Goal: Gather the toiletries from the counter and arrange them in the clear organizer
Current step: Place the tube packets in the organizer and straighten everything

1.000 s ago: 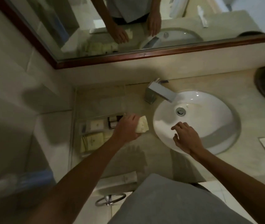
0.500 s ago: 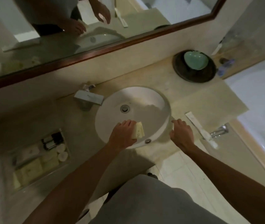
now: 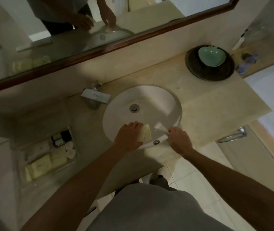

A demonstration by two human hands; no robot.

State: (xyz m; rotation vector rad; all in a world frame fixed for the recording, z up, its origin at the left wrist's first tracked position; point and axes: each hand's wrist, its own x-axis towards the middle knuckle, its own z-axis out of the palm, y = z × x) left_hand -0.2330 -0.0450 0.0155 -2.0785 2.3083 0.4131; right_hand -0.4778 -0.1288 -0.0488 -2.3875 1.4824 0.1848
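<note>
My left hand is shut on a pale yellow sachet, held over the near rim of the white sink. My right hand grips a long white packet, blurred, which points into the basin. The clear organizer sits on the counter at the left. It holds pale yellow sachets, white round items and small dark bottles. Both hands are well to the right of the organizer.
A square chrome faucet stands behind the sink. A dark round tray with a green bowl sits at the back right. A mirror runs along the wall. The counter edge drops to a white tub at the right.
The view swung right. My right hand took the long white packet from the counter right of the sink and lifted it over the basin. My left hand kept the sachet.
</note>
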